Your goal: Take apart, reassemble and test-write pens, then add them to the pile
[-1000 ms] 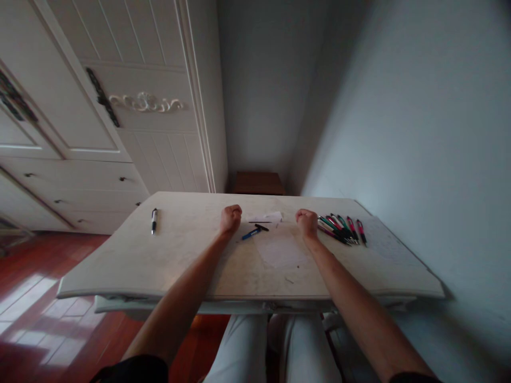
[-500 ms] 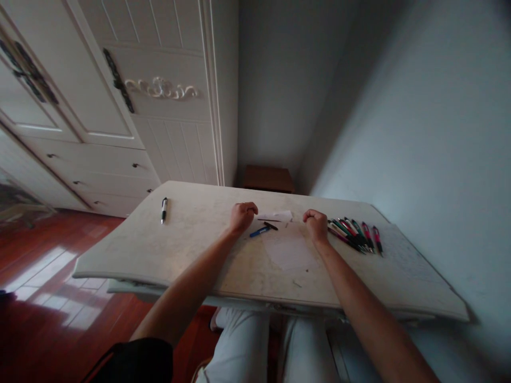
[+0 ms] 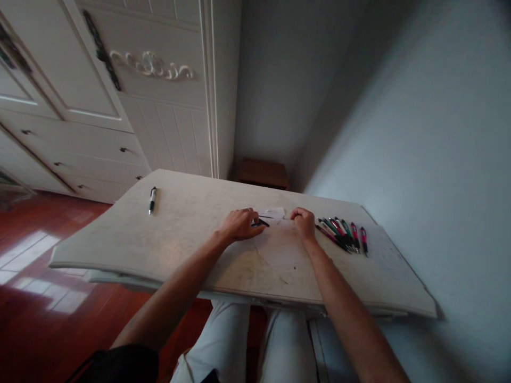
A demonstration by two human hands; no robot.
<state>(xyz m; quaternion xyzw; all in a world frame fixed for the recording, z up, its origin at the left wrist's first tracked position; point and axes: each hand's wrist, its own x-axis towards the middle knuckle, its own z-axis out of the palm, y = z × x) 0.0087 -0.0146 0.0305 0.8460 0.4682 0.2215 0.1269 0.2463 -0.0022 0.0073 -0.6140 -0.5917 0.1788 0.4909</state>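
My left hand (image 3: 240,225) is low over the table, thumb and fingers apart around a small dark pen piece (image 3: 262,222). It covers most of the blue pen part beneath it. My right hand (image 3: 304,221) is closed in a pinch beside a small white paper slip (image 3: 276,213); whatever it holds is hidden or too small to name. A thin dark stick (image 3: 266,216), like a pen refill, lies by the slip. Between my forearms a pale sheet of paper (image 3: 281,250) lies flat.
Several assorted pens (image 3: 339,233) lie in a group right of my right hand, near a written sheet (image 3: 387,247). A black-and-white pen (image 3: 152,200) rests toward the table's left end. White cabinets (image 3: 167,127) stand behind left, a wall on the right.
My left hand has opened from a closed shape and come down over the blue pen part and dark piece. My right hand stays closed. The whole view has shifted slightly.
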